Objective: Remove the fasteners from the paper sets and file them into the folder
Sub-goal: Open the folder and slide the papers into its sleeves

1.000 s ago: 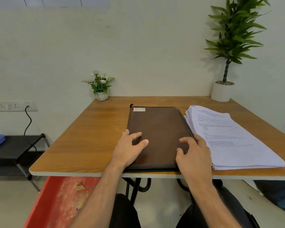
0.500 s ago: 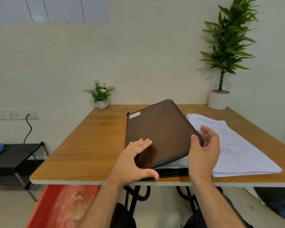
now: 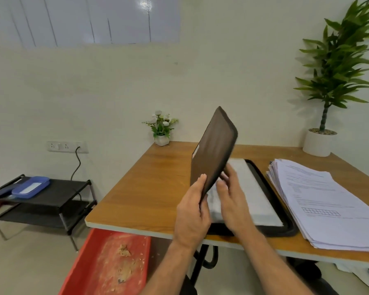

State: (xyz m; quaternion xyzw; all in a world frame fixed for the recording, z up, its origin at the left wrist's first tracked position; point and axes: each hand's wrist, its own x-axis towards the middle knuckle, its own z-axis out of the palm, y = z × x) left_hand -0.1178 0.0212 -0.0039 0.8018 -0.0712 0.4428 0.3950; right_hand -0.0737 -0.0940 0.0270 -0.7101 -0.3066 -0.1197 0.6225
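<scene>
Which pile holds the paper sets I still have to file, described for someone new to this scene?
Start at the wooden table. To the right of the open brown folder, below the tall potted plant, lies the loose paper stack. Unlike the white sheets inside the folder, it is fanned, printed and sits directly on the wood.

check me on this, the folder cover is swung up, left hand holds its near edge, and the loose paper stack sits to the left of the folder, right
One thing is off: the paper stack lies to the right of the folder, not the left. The head view shows it. The rest holds: the folder cover is swung up and the left hand holds its near edge.
</scene>
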